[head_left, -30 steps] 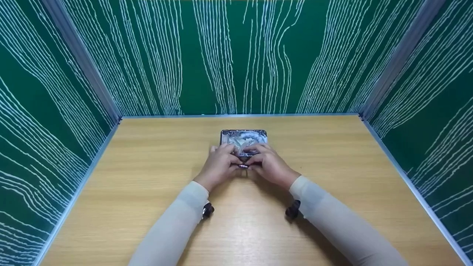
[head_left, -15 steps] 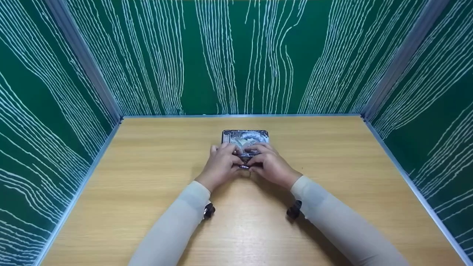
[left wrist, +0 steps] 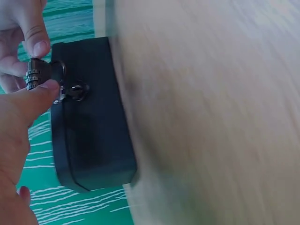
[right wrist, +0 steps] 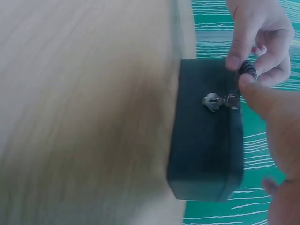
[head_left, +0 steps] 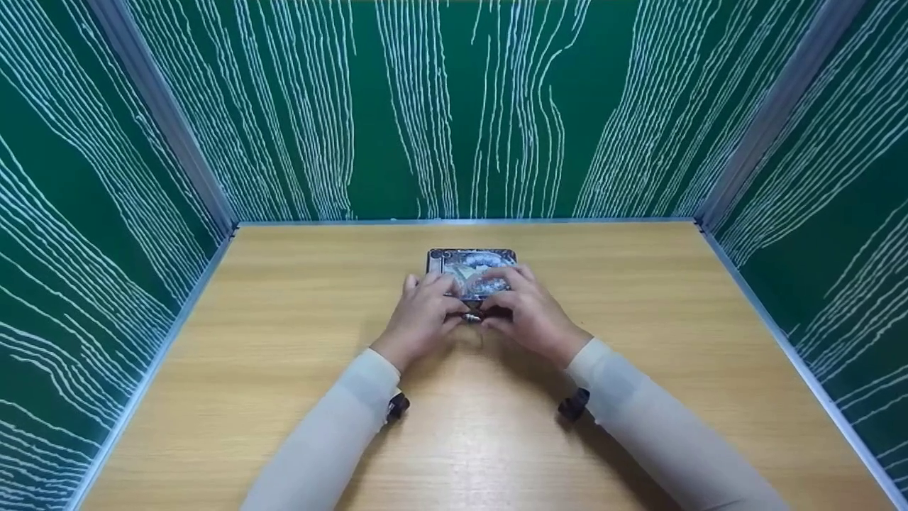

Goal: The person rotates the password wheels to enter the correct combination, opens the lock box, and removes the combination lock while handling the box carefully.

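A small dark combination padlock point(left wrist: 37, 72) with number dials hangs by its shackle point(left wrist: 63, 68) at the metal clasp point(right wrist: 219, 101) of a black box point(left wrist: 96, 126). In the head view, the box's lid point(head_left: 474, 264) shows a grey and blue printed picture. My left hand point(head_left: 420, 316) pinches one end of the padlock, its thumb point(left wrist: 44, 91) against the body. At the other end my right hand point(head_left: 535, 316) has curled fingers and its thumb point(right wrist: 251, 84) at the dials. Fingers partly hide the padlock, and both hands overlap the lid's near edge from above.
The box stands on a wooden table point(head_left: 319, 298) near its back edge. Green panels with white wavy lines point(head_left: 397, 106) rise at the back and both sides, joined by grey metal posts point(head_left: 766, 113). Dark wrist devices point(head_left: 573, 404) sit below the sleeves.
My right hand has shifted slightly to the right, and its fingers have changed position around the padlock. The left hand has stayed nearly still. The box has not moved on the table.
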A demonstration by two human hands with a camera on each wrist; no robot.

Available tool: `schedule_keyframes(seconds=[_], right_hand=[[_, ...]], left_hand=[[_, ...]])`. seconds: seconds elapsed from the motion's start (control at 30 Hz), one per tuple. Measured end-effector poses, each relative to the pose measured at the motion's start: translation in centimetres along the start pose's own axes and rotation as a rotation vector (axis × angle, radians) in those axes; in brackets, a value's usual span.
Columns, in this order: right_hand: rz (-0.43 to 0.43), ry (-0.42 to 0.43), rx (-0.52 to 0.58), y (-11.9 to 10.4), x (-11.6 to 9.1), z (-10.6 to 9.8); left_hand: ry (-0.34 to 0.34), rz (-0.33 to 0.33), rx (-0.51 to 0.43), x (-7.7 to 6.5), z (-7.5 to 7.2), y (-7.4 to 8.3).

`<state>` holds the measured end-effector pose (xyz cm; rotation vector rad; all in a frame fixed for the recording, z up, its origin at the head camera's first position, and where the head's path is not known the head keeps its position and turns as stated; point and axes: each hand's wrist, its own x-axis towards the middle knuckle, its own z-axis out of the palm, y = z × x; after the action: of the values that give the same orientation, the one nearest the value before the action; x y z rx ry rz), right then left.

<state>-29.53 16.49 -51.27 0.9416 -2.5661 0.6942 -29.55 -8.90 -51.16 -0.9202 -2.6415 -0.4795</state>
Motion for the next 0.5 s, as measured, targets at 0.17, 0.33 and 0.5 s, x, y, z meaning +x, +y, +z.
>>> schedule_keyframes(seconds=[0.17, 0.33, 0.5], right_hand=[[0.129, -0.058, 0.131, -1.0, -0.5, -1.1], [0.279, -0.147, 0.337, -1.7, -0.7, -1.5], [0.272, -0.177, 0.401, -1.7, -1.0, -1.6]], left_hand=[[0.07, 0.067, 0.052, -0.6, -0.8, 0.9], [0.163, 0.16, 0.092, -1.0, -1.0, 1.7], [0.232, 0.218, 0.111, -1.6, -1.0, 2.2]])
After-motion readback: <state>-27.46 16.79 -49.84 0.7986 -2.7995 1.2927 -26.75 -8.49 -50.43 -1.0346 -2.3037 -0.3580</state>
